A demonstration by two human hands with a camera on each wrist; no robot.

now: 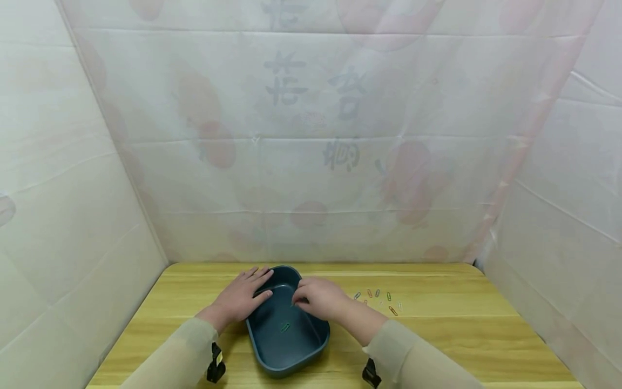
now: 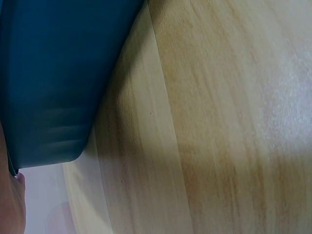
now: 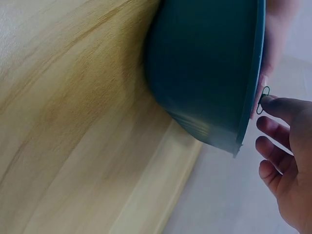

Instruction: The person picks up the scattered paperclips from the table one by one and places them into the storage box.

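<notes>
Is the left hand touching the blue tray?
Touching: the head view shows the left hand resting on the blue tray's left rim, thumb over the edge.

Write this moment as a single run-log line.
left hand: rests on tray rim | right hand: pinches green clip over tray | loose clips on table

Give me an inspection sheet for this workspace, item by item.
Surface: pale wooden table with visible grain.
Job's things: dark teal plastic oval tray near the front edge; one green paper clip on its floor; another green paper clip at the right fingertips.
Clutter: small coloured paper clips scattered right of the tray.
Grippers: left hand rests flat on the tray's left rim; right hand is over the tray, pinching a clip.
Cables: nothing seen.
Surroundings: translucent white sheeting on three sides.
</notes>
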